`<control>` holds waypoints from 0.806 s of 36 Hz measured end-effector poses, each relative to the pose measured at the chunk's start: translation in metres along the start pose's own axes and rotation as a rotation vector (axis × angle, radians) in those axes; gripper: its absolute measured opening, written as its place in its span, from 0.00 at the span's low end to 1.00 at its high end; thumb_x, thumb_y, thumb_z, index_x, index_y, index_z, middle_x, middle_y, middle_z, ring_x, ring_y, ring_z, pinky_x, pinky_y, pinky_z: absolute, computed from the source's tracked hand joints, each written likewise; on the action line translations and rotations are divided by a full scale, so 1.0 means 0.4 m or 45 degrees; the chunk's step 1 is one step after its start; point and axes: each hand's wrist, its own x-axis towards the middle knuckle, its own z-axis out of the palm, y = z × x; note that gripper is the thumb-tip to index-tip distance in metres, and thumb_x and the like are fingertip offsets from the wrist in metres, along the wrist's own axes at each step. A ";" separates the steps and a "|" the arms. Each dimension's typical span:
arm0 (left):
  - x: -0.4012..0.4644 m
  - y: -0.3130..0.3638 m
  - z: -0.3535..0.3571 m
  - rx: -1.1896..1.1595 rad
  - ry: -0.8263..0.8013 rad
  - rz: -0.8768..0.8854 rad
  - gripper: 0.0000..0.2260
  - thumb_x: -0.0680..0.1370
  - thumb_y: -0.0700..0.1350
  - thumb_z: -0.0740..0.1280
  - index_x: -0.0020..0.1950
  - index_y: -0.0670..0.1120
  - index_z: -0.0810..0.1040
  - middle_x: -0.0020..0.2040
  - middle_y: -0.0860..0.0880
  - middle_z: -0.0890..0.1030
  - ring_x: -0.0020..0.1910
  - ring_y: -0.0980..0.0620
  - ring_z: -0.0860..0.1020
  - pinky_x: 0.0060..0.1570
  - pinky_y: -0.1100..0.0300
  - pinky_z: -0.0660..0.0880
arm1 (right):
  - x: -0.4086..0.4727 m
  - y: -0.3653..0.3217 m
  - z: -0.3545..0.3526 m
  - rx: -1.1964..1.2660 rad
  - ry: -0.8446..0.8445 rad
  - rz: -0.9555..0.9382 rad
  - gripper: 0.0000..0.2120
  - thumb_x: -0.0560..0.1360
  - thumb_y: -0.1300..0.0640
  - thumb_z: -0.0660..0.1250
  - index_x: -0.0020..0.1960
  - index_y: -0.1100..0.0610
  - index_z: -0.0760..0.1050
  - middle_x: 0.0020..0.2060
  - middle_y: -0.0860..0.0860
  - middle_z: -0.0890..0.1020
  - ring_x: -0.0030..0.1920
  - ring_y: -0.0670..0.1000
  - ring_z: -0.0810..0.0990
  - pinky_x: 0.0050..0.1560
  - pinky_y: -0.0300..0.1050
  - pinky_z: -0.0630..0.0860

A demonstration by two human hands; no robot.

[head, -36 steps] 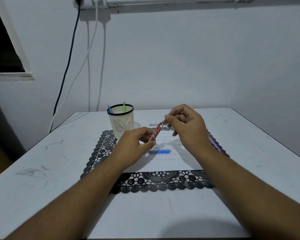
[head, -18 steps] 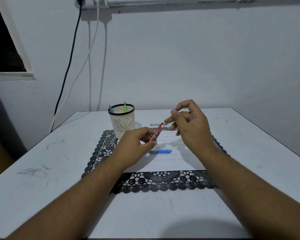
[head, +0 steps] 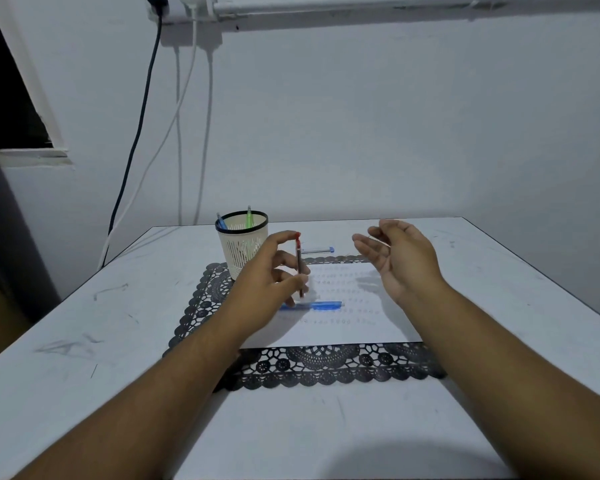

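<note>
My left hand (head: 269, 284) pinches a red pen (head: 298, 265) and holds it nearly upright above the white sheet of paper (head: 340, 323). My right hand (head: 399, 258) hovers to the right of it, fingers relaxed and apart, holding nothing. A blue pen (head: 321, 305) lies flat on the paper just below my left hand. Another pen with a blue cap (head: 317, 250) lies on the table beyond the mat. A cream mesh pen cup (head: 243, 245) with a black rim stands at the mat's far left corner, holding a blue pen and a green pen.
The paper lies on a black lace placemat (head: 326, 372) in the middle of a white table (head: 84, 358). Cables (head: 177, 133) hang down the wall behind the table's far left. The table's far edge meets the wall.
My right hand let go of the red pen and moved off to the right, opening. My left hand swung the pen from a slant to nearly upright.
</note>
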 end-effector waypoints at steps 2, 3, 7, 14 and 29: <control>0.002 0.000 0.000 -0.045 0.010 -0.025 0.28 0.80 0.36 0.71 0.73 0.60 0.69 0.51 0.51 0.84 0.46 0.46 0.87 0.35 0.56 0.81 | 0.004 0.005 -0.002 0.026 -0.002 0.052 0.02 0.84 0.64 0.65 0.53 0.63 0.75 0.44 0.59 0.80 0.40 0.59 0.89 0.38 0.45 0.84; 0.003 -0.001 0.001 -0.068 0.017 -0.035 0.28 0.80 0.36 0.71 0.73 0.60 0.69 0.51 0.52 0.84 0.46 0.46 0.87 0.34 0.55 0.81 | 0.004 0.008 -0.003 0.030 -0.007 0.073 0.02 0.84 0.65 0.65 0.53 0.64 0.75 0.44 0.59 0.81 0.39 0.59 0.89 0.38 0.45 0.84; 0.009 -0.006 -0.003 -0.125 0.024 -0.048 0.27 0.80 0.35 0.71 0.72 0.60 0.70 0.52 0.51 0.83 0.45 0.43 0.87 0.33 0.54 0.80 | 0.001 0.014 -0.001 0.054 -0.058 0.127 0.02 0.83 0.67 0.67 0.53 0.66 0.77 0.38 0.58 0.84 0.39 0.57 0.88 0.38 0.44 0.84; 0.024 0.000 -0.010 -0.192 0.072 -0.029 0.26 0.80 0.36 0.72 0.69 0.62 0.73 0.50 0.48 0.84 0.44 0.41 0.86 0.33 0.54 0.80 | 0.003 0.015 -0.009 0.037 -0.085 0.145 0.03 0.81 0.68 0.68 0.53 0.67 0.80 0.36 0.56 0.86 0.39 0.56 0.88 0.39 0.44 0.84; 0.156 -0.006 0.002 1.173 -0.091 0.105 0.21 0.84 0.48 0.66 0.75 0.64 0.69 0.61 0.57 0.84 0.51 0.54 0.82 0.50 0.51 0.82 | 0.021 0.016 -0.019 -0.058 -0.077 0.128 0.02 0.81 0.65 0.70 0.52 0.61 0.81 0.39 0.55 0.85 0.38 0.56 0.87 0.39 0.48 0.85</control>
